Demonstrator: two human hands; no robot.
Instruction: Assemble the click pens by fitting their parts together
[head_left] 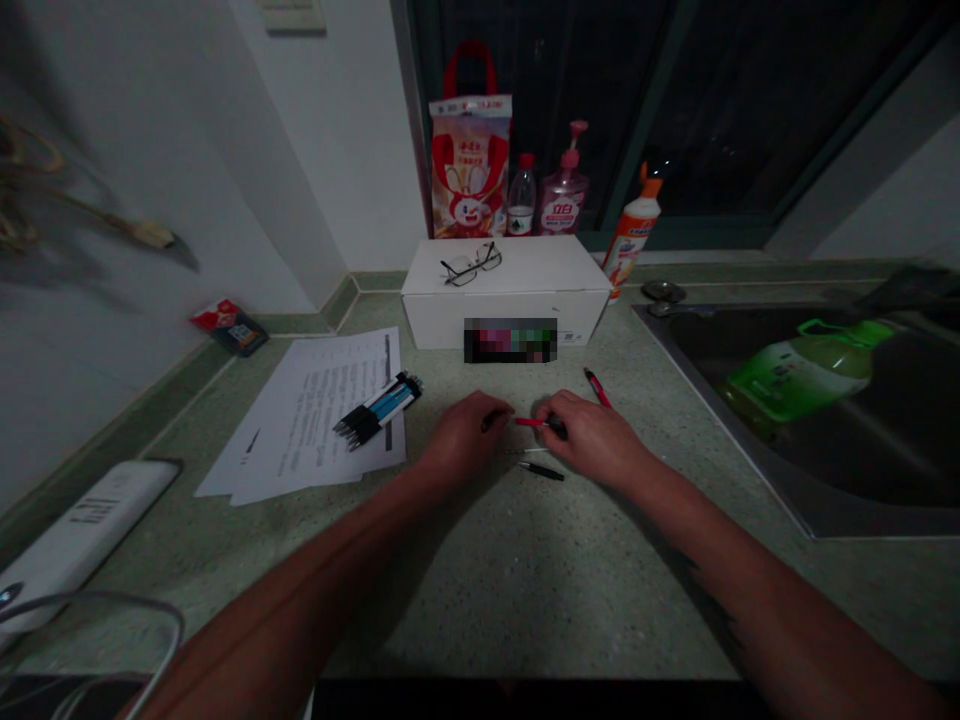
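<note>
My right hand (589, 432) is closed in a pinch on a red pen barrel (529, 422), with a dark part showing by its fingers. Close to the barrel's left end, my left hand (466, 432) has its fingers curled together around something small and dark that I cannot make out. Under the hands lies a thin white pen refill (534, 450), partly hidden. A black pen part (541, 470) rests on the counter just in front of it. Beyond my right hand is a red and black pen (597, 388).
Several pens (379, 410) lie bunched on printed sheets (300, 440) at left. A white box (510, 268) with eyeglasses (472, 264) on top stands behind the hands. At right is a sink (757, 480) holding a green bottle (810, 375). A white power strip (90, 525) sits left.
</note>
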